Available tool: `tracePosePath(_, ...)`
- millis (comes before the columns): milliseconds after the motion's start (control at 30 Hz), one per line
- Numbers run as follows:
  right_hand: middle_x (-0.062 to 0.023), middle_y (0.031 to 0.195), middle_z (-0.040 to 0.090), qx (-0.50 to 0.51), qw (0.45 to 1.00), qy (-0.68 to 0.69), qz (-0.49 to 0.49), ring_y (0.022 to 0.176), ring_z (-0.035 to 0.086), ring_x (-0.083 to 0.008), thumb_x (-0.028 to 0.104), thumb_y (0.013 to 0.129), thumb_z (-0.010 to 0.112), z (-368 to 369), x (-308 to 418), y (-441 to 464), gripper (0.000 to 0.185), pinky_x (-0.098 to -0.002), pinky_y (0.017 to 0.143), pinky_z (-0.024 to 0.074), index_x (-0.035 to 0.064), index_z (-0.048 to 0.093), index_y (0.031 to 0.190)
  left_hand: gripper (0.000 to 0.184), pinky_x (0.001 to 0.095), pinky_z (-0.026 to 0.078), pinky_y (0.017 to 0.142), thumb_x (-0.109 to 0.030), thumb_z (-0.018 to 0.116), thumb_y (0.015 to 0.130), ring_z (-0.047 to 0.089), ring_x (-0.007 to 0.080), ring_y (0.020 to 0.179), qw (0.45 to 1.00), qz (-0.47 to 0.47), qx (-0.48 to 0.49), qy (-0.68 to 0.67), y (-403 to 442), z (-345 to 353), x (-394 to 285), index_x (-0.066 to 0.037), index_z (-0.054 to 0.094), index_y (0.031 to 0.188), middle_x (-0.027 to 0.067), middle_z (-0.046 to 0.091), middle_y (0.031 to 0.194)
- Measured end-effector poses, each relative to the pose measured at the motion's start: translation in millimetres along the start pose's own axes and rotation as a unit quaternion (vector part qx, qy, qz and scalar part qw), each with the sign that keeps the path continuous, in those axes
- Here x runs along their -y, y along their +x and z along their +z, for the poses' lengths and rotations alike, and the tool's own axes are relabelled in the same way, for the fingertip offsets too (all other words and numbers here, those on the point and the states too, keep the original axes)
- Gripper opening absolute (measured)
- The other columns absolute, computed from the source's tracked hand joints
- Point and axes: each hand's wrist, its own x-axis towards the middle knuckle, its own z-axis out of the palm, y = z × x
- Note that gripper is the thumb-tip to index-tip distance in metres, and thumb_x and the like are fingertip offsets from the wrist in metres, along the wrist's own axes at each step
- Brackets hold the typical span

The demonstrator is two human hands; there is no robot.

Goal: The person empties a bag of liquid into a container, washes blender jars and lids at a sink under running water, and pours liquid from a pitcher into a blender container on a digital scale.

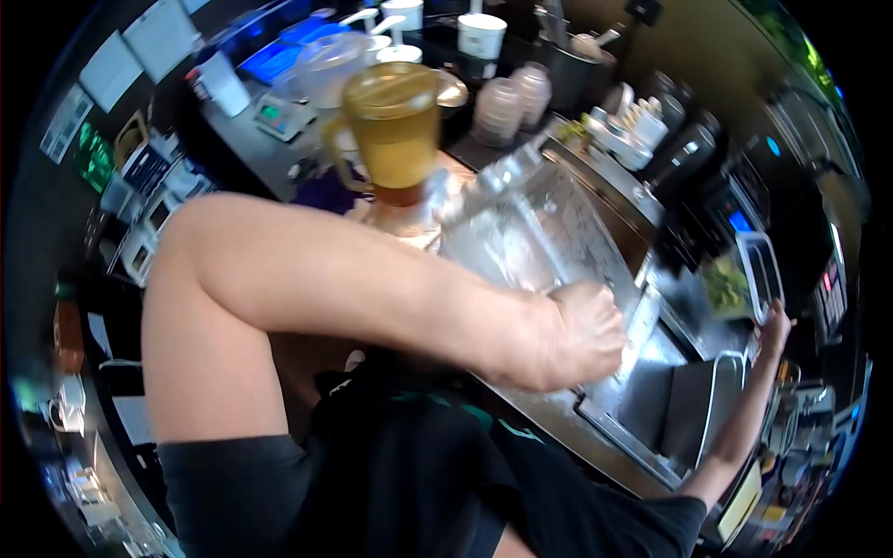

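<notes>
My left arm reaches across the view, and my left hand (591, 335) is closed with its back toward me, over the metal counter edge. Whatever it holds, if anything, is hidden. Just beyond it is a clear, wet-looking bin (521, 244) in the counter. On the far right my right hand (774, 327) grips the rim of a clear plastic container (730, 286) with green pieces inside, tilted on its side. A yellow-tinted lidded pitcher (391, 130) stands on the left beyond my forearm, with a blurred clear object beside it.
Stacked clear cups (499, 112), white pump tubs (482, 37) and a small scale (285, 116) line the back counter. Dark bottles (684, 153) stand at the right. An empty-looking metal pan (699, 406) sits between my hands, near the counter's front.
</notes>
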Motion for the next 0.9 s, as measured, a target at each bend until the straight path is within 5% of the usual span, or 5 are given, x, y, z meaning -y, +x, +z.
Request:
tracePosePath(200, -0.0087, 0.105, 0.061, 0.058, 0.989, 0.047, -0.126, 0.097, 0.055, -0.0179, 0.029, 0.089, 0.052, 33, 171, -139, 0.045, -0.0292, 0.090, 0.0401, -0.0026, 0.057, 0.120, 0.014, 0.0346, 0.048, 0.046, -0.009, 0.062, 0.071, 0.059, 0.0270, 0.047, 0.954, -0.191, -0.159, -0.171, -192, -9, 14, 0.001, 0.055, 0.078, 0.0158, 0.059, 0.059)
tracePosePath(333, -0.0094, 0.109, 0.060, 0.089, 0.983, -0.020, -0.159, 0.098, 0.055, -0.0165, 0.030, 0.088, 0.052, 97, 266, -219, 0.045, -0.0288, 0.089, 0.0392, -0.0025, 0.056, 0.119, 0.023, 0.0341, 0.048, 0.060, -0.015, 0.072, 0.072, 0.059, 0.0164, 0.062, 0.795, -0.469, -0.262, -0.281, -363, -7, 34, -0.003, 0.064, 0.090, 0.0068, 0.060, 0.068)
tracePosePath(467, -0.0089, 0.105, 0.059, 0.098, 0.978, -0.050, -0.175, 0.094, 0.054, -0.0163, 0.028, 0.087, 0.052, 209, 347, -295, 0.041, -0.0289, 0.085, 0.0389, -0.0020, 0.056, 0.116, 0.025, 0.0183, 0.028, 0.040, -0.018, 0.073, 0.077, 0.041, 0.0018, 0.045, 0.568, -0.588, -0.429, -0.383, -497, -14, 61, -0.003, 0.064, 0.096, -0.0047, 0.053, 0.065)
tracePosePath(733, -0.0078, 0.097, 0.058, 0.096, 0.978, -0.071, -0.173, 0.086, 0.053, -0.0158, 0.024, 0.086, 0.052, 383, 438, -345, 0.034, -0.0290, 0.077, 0.0382, -0.0008, 0.057, 0.109, 0.015, 0.0193, 0.031, 0.044, -0.015, 0.075, 0.078, 0.042, 0.0032, 0.050, 0.619, -0.324, -0.702, -0.139, -519, 16, 282, -0.006, 0.062, 0.078, -0.0050, 0.051, 0.062)
tracePosePath(900, -0.0072, 0.092, 0.057, 0.080, 0.984, -0.067, -0.144, 0.081, 0.052, -0.0156, 0.022, 0.085, 0.052, 432, 441, -346, 0.030, -0.0291, 0.073, 0.0377, -0.0001, 0.057, 0.105, 0.022, 0.0270, 0.043, 0.053, -0.021, 0.075, 0.076, 0.054, 0.0110, 0.055, 0.531, -0.362, -0.745, -0.179, -498, 77, 410, -0.002, 0.064, 0.075, 0.0028, 0.063, 0.065)
